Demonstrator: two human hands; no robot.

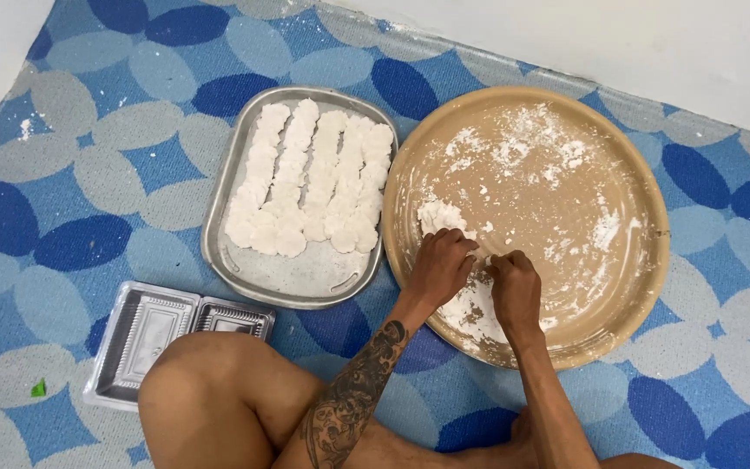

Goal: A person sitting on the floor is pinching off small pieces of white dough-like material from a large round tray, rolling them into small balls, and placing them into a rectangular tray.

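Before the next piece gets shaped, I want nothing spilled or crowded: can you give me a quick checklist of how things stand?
1. Left hand on white dough lump: ok.
2. Right hand inside the round tan tray: ok.
3. Metal tray has bare space at its near end: ok.
4. Flat white dough pieces lie in neat rows: ok.
5. Clear plastic container open: ok.
6. Dough left is enough: cannot tell.

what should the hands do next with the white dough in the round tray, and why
Probably press the white dough lump into another flat disc. Both the left hand and right hand are working dough in the round tan tray, and the metal tray holds rows of finished discs with space left.
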